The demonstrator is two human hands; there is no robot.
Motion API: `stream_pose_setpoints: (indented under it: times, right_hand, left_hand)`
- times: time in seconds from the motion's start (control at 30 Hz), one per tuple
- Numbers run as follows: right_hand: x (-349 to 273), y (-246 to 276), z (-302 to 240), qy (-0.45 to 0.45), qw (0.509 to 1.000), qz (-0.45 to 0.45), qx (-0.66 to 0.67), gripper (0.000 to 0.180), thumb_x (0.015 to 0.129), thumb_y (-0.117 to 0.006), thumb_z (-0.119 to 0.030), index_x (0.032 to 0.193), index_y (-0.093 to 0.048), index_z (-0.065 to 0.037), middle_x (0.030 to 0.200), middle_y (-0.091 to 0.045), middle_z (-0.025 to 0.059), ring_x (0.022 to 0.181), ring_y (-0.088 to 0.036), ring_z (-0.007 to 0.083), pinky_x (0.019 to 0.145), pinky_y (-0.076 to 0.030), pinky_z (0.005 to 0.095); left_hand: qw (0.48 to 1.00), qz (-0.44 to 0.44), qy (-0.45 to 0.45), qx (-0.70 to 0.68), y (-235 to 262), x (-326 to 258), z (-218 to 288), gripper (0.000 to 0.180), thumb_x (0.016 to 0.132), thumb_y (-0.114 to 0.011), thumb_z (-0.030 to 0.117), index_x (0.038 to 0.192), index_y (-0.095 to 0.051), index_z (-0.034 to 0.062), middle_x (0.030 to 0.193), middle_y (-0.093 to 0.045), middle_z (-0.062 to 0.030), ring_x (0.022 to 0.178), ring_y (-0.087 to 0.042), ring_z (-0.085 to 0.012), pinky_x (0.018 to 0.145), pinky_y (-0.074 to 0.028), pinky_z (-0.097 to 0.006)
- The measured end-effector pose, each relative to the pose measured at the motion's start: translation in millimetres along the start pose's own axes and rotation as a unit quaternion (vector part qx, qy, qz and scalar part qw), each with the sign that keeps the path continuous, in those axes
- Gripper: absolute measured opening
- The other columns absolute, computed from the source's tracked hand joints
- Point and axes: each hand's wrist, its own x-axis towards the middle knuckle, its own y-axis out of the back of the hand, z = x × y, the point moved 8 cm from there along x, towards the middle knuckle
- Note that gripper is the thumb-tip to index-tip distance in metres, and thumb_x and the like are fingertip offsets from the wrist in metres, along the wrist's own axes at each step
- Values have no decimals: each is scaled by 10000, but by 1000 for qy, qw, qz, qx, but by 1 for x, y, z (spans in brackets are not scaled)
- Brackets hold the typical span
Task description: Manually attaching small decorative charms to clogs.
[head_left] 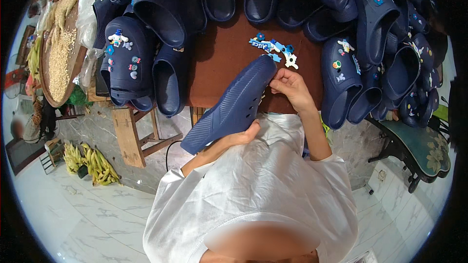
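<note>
A navy foam clog (229, 104) is tilted on its side in front of me, sole toward the left and vent holes toward the right. My left hand (246, 134) is closed around its lower side, with most of the fingers hidden behind the shoe. Close to the toe, my right hand (291, 87) has thumb and forefinger pinched together at the clog's upper. Whatever is between those fingertips is too small or hidden to make out. Just beyond the toe, several blue and white shoe charms (273, 47) lie in a loose cluster on the brown tabletop (219, 63).
Navy clogs crowd the table's far side; a decorated clog (127, 61) stands left and another (340, 75) right. A round tray of pale grains (58, 63) is at far left. Bananas (99, 165) lie on the floor beyond a wooden stool (129, 136). A dark green seat (419, 148) stands right.
</note>
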Motion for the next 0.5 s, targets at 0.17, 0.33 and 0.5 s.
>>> stream_pose_setpoints:
  times: [0.17,0.33,0.5]
  right_hand:
    - [0,-6,-12,80,995,10,-54,149,849,-729,15,898,-594,-21,813,-674,38,728,-611,77,687,-517,231]
    - [1,1,-17,122,987,19,-104,306,818,-765,-6,1045,-561,-27,1043,-636,65,947,-597,85,835,-503,251]
    - [-3,-2,-23,147,978,32,-142,548,808,-777,-72,1263,-476,-20,1253,-516,106,1160,-508,158,998,-428,321]
  left_hand:
    - [986,-94,85,-107,2,5,-16,307,784,-640,112,1074,-617,14,999,-627,-119,874,-598,-230,792,-492,-360]
    - [906,59,204,-366,14,7,-27,201,730,-667,69,922,-629,23,901,-600,-19,800,-560,-155,723,-470,-311]
    - [887,50,237,-393,9,3,-27,497,638,-652,27,1129,-577,13,1065,-600,-60,989,-581,-205,886,-459,-330]
